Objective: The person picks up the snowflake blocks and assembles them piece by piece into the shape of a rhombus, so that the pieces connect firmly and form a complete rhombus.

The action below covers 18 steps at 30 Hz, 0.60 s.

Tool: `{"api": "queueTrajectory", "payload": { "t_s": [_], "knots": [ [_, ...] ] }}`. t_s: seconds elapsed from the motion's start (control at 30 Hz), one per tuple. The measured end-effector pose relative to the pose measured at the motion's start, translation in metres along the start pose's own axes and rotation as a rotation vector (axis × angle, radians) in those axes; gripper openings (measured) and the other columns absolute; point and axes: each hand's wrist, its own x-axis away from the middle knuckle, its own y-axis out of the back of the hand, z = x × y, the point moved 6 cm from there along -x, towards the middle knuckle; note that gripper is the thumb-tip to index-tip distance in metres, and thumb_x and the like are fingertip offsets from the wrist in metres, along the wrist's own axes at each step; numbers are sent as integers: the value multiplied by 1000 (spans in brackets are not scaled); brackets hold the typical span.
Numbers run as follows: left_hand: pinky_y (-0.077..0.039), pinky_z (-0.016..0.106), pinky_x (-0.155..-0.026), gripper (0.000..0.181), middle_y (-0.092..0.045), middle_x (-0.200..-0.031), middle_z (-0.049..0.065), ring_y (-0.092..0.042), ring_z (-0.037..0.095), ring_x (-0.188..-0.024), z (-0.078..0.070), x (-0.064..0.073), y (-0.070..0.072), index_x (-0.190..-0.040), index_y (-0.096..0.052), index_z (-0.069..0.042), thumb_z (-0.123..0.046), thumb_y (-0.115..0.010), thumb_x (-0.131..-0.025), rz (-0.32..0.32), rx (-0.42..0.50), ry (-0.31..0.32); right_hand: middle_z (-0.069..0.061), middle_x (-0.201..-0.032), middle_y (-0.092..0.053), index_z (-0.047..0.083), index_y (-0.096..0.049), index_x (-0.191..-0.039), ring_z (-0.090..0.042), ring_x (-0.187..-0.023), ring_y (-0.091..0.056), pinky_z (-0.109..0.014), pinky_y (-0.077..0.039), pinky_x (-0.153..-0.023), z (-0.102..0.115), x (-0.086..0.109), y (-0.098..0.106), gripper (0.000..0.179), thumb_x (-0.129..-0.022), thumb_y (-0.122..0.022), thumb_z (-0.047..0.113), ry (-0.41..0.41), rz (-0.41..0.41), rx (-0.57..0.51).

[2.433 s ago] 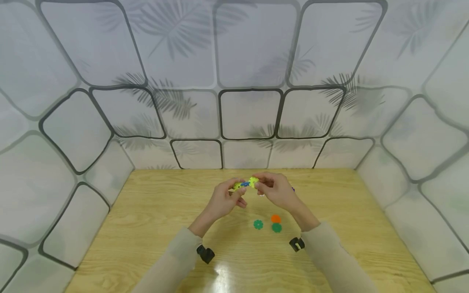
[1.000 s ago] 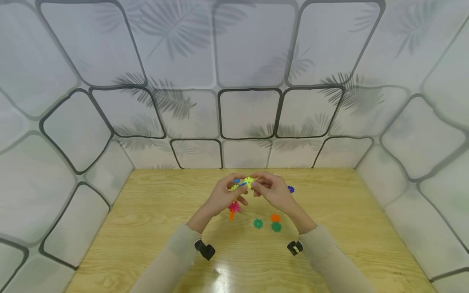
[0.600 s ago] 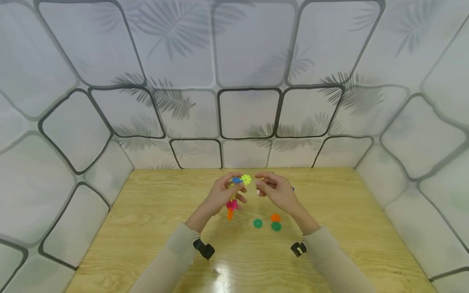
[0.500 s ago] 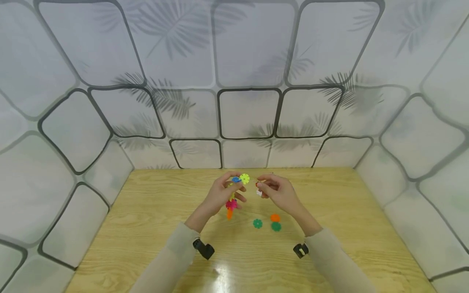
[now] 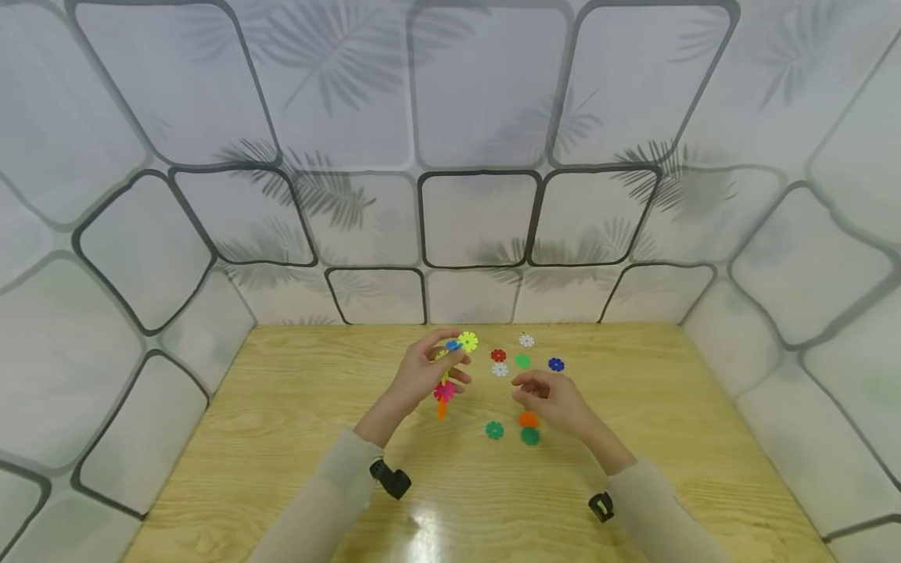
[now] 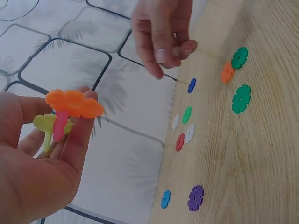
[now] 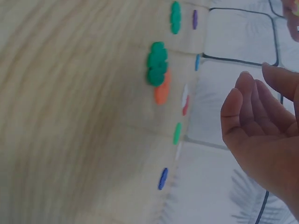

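My left hand (image 5: 418, 374) pinches a chain of interlocking plastic snowflake discs above the table. In the head view a yellow disc (image 5: 468, 341) and a blue disc (image 5: 452, 345) stick out at its fingertips. Lower down, a pink disc (image 5: 444, 392) and an orange disc (image 5: 442, 409) hang from the chain; the fingers hide part of it. The left wrist view shows that orange disc (image 6: 74, 103) up close. My right hand (image 5: 559, 400) holds nothing; its fingers are loosely bent over the table, nearest to a loose orange disc (image 5: 528, 420) that overlaps a green disc (image 5: 530, 437).
On the wooden table (image 5: 296, 438) lie further loose discs: red (image 5: 498, 355), white (image 5: 500, 369), light green (image 5: 522, 360), dark blue (image 5: 556, 364) and green (image 5: 495, 431). Purple (image 6: 195, 198) and light blue (image 6: 166, 199) discs show in the left wrist view. Patterned walls (image 5: 479, 219) enclose the table.
My right hand has let go of the yellow disc on the chain and moved right and toward me. The left hand keeps the chain. Discs behind the right hand now show.
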Motion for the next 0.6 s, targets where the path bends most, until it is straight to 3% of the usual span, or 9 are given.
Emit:
{"api": "queueTrajectory", "payload": {
  "t_s": [0.17,0.3,0.5,0.6],
  "knots": [
    [-65,59,-81,43,-74,-111,17,-80,36,-84,1,-1,1,-151,-55,-11,-11,-60,-108,8,-4,-7,-2,-99,-73,0,-73,-122,-7,-86,-62,-21,-55,-74,-19,8,-4,27,-100,-73,17,-47,30,101],
    [-63,62,-82,44,-74,-112,18,-80,28,-80,2,-1,2,-152,-54,-11,-11,-60,-108,13,-3,-9,-1,-100,-72,2,-73,-122,-10,-88,-62,-22,-55,-76,-32,14,-9,27,-99,-74,15,-103,53,137],
    [-64,61,-81,45,-74,-112,19,-79,40,-86,3,-2,4,-152,-54,-10,-12,-61,-108,13,1,-11,-2,-100,-71,1,-73,-123,-13,-90,-61,-23,-54,-77,-40,20,-10,31,-95,-77,14,-117,63,153],
    [-63,63,-82,44,-74,-111,17,-80,34,-82,4,-2,4,-152,-54,-10,-12,-61,-108,12,5,-6,-2,-102,-71,2,-73,-124,-13,-91,-60,-24,-53,-78,-44,22,-11,33,-94,-79,15,-147,79,165]
  ]
}}
